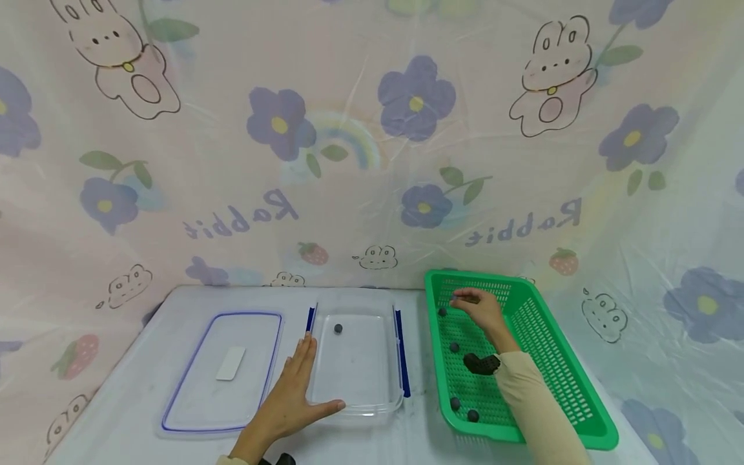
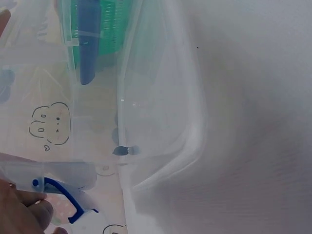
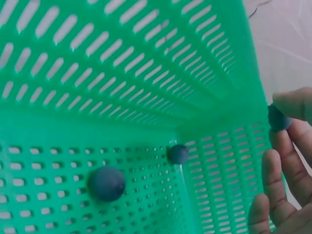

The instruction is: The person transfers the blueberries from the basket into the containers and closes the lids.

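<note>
Blueberry (image 3: 279, 118) — basket rim (image 1: 440, 361) between it and clear container (image 1: 356, 371).

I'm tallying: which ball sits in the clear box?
The dark ball alone in the clear box, toward its far end; others are in the green basket or right hand.

Left of your left fingers (image 1: 302, 355), a blue-rimmed clear lid (image 1: 252, 352) bearing a white rectangle (image 1: 230, 363) lies on your table (image 1: 151, 368); beyond them hangs a curtain (image 1: 349, 213) printed with purple flowers (image 1: 416, 100) and rabbits (image 1: 551, 110).
</note>
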The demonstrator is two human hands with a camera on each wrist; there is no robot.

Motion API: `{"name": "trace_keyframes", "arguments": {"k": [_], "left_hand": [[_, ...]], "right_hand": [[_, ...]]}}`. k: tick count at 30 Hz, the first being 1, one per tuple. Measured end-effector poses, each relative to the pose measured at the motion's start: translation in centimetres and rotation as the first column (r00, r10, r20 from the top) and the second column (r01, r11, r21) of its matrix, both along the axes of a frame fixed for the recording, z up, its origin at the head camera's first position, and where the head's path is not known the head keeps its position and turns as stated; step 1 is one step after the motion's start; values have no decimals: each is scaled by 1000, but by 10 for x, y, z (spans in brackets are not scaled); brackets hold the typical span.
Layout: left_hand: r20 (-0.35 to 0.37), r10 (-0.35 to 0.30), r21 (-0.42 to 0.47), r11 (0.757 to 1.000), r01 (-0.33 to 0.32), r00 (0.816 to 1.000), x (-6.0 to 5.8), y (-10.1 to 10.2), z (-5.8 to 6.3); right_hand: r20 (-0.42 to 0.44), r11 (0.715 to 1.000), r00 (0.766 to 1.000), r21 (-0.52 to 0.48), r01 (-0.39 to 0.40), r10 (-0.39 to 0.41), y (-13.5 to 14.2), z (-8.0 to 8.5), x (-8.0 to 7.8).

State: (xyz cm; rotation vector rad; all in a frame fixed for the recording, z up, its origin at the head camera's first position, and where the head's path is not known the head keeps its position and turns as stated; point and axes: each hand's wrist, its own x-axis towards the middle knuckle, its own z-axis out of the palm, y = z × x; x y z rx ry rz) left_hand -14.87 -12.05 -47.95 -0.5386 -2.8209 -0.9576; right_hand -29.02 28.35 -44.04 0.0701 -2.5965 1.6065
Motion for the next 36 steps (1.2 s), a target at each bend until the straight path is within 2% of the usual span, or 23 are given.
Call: {"name": "trace_keyframes", "arguments": {"k": [7,16,28,36], "left_hand": [[26,2,60,998,-4,1000,-2,1,-1],[32,-10,124,992,6,999,-2,2,-5],[72,-31,179,984,17,997,-1,3,-6],[76,-27,205,979,11,997,-1,3,-9]], "right_hand": [[-25,999,999,-26,-23,22,-2,8,9],[-11,998,999,-53,-38,37,-11,21,24],[-72,992,994,-81,-91,85,-22,38,40],[-121,989,984,-57,-135,128,-42,61,53]]}}
